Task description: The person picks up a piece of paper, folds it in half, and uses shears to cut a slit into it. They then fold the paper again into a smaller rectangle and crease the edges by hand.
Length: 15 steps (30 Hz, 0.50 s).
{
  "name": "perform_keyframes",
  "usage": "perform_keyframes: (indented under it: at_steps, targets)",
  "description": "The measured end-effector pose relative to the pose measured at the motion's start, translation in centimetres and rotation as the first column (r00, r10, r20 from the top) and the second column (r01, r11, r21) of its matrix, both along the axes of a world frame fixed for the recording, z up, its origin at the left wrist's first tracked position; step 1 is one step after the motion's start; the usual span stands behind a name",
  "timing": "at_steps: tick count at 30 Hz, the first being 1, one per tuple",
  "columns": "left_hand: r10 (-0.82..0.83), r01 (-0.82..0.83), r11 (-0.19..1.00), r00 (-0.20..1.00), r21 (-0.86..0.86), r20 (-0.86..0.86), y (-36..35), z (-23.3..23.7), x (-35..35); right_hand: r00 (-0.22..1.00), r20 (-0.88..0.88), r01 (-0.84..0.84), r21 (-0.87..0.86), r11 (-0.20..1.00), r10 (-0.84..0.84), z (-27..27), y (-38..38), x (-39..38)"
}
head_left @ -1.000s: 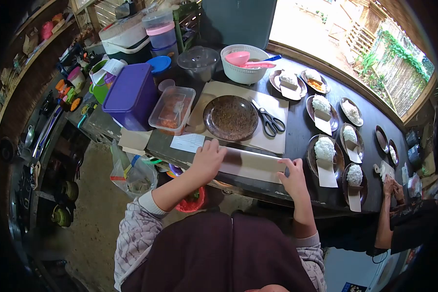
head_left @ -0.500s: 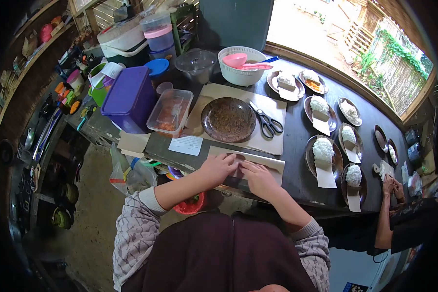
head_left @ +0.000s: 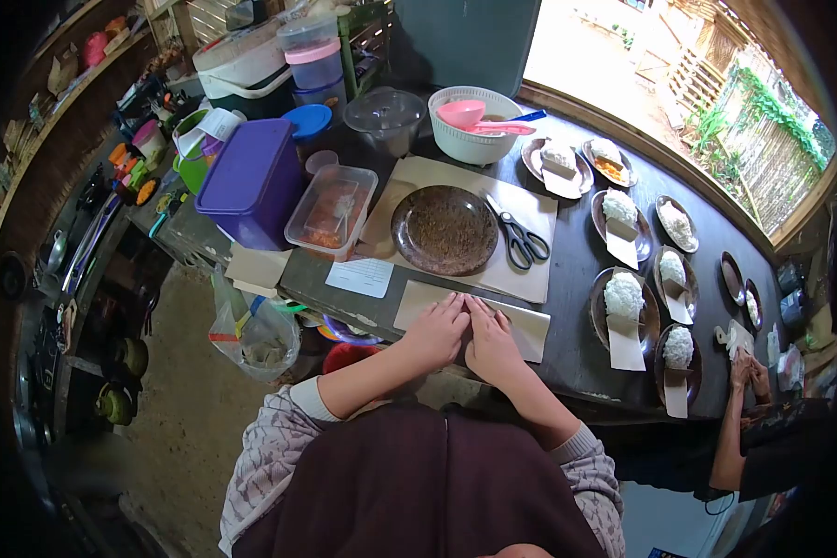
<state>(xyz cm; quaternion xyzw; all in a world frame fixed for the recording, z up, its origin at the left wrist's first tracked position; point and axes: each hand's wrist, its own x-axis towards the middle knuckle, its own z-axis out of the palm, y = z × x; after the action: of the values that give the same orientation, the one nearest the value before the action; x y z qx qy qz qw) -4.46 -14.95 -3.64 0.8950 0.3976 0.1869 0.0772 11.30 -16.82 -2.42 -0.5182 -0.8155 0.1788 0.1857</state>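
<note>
A sheet of brown wrapping paper (head_left: pixel 531 333) lies folded along the table's near edge, its far side doubled over. My left hand (head_left: pixel 437 332) rests on its middle with the fingers stretched toward the far fold. Close beside it, my right hand (head_left: pixel 495 342) lies on the same sheet, fingertips almost touching those of the left. Both hands press down on the paper; the thumbs are mostly hidden. Just beyond them, a dark round plate (head_left: pixel 445 231) with brown crumbs sits on more brown paper (head_left: pixel 395 191), and black-handled scissors (head_left: pixel 524 244) lie to its right.
Left of the plate stand a clear tub of orange-red food (head_left: pixel 332 212) and a purple container (head_left: pixel 251 181). A white basket (head_left: pixel 470 139) holds a pink ladle. Several plates of rice (head_left: pixel 623 296) with paper pieces line the right, where another person's hands (head_left: pixel 747 372) hold something whitish.
My hands have drawn together, and their fingers have straightened from a curled pose over the fold. The paper's left part now shows more. The whole view has shifted slightly.
</note>
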Motion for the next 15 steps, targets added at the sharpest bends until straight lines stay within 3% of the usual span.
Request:
perform_keyframes:
  at_steps: [4,6,15]
  targets:
    - [0.062,-0.062,0.998,0.998,-0.01,0.027,-0.3,0.4,0.5,0.999,-0.031,0.033,0.009,0.999,-0.033,0.3,0.1,-0.1]
    - [0.105,-0.098,0.994,0.983,-0.053,0.152,0.0,0.4,0.7,0.994,-0.098,0.054,0.025,0.998,-0.051,0.1,0.5,0.3]
    - [0.213,-0.222,0.974,0.965,0.047,0.151,-0.2,0.0,1.3,0.985,-0.175,0.009,0.04,0.999,-0.002,0.0,1.1,1.1]
